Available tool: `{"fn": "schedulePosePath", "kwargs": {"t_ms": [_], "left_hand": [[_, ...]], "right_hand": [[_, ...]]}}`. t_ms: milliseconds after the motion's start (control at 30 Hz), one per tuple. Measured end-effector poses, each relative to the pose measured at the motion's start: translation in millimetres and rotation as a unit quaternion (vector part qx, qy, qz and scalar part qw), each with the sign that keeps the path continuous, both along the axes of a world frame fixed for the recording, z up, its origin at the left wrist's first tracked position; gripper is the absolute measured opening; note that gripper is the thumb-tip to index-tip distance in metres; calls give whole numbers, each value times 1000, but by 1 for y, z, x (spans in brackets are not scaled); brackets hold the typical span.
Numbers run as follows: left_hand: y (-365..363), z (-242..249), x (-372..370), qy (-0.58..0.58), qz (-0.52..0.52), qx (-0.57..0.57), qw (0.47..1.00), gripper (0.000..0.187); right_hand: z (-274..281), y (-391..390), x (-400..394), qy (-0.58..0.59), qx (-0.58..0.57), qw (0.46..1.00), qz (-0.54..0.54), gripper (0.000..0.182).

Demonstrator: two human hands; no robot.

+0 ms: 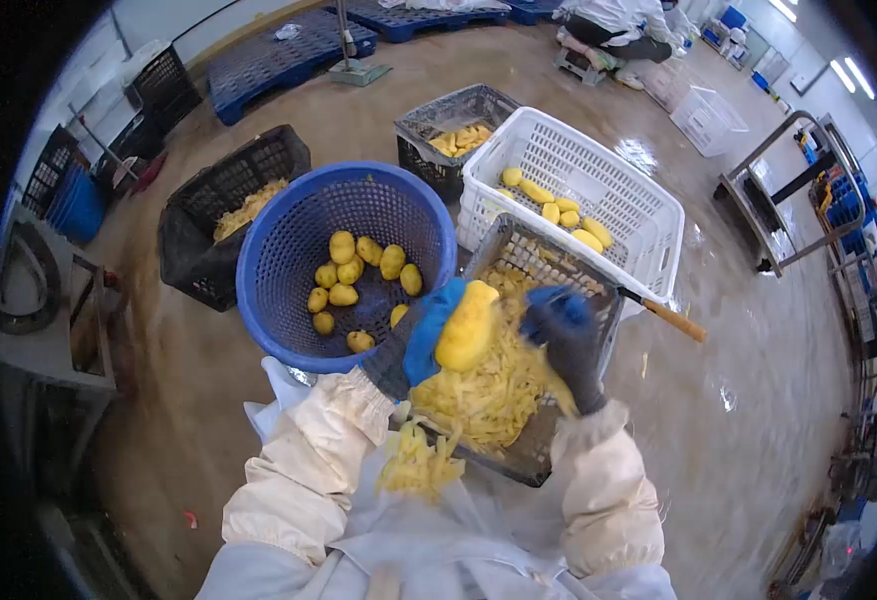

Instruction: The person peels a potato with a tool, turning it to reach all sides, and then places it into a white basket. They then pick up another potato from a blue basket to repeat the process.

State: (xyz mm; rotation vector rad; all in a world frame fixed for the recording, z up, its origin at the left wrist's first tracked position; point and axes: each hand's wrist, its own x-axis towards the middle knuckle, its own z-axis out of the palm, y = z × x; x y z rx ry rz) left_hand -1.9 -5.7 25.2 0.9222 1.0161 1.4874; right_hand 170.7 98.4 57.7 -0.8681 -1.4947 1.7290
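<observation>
My left hand (416, 345), in a dark glove with blue over the fingers, grips a large yellow potato (466, 325) whose visible side looks peeled. Beside it on the right, my right hand (563, 335) is blurred by motion. Its gloved fingers look curled, but what they hold cannot be made out. Both hands are above a dark crate (528, 468) heaped with potato peelings (488, 400). More peel strips (418, 462) lie on my apron. A knife with a wooden handle (676, 318) rests across the crate's right edge.
At left stands a blue basket (273, 300) with several unpeeled potatoes (343, 270). A white crate (648, 210) holds several peeled ones (563, 210). Black crates (198, 225) and blue pallets (258, 80) stand beyond. A metal cart (758, 215) is at right; another person (623, 25) sits far back.
</observation>
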Motion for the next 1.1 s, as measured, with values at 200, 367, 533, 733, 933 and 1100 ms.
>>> {"fn": "schedulePosePath", "kwargs": {"t_ms": [200,367,533,733,933,1100], "left_hand": [[3,-12,11,-39,14,-70,997,40],[0,-8,17,-167,-42,-69,983,44],[5,-26,11,-409,-28,-67,910,48],[9,-35,10,-407,-38,-84,909,46],[-3,1,27,-332,-182,-116,918,52],[8,-18,21,-491,-75,-116,860,60]], "right_hand": [[5,-14,-10,-44,-27,997,65,14],[-22,46,14,63,-77,993,-65,17],[13,-3,5,80,-104,991,30,16],[-2,-58,-12,2,255,953,166,16],[-16,24,-2,55,-14,995,-83,10],[-1,10,2,95,-71,993,-25,15]]}}
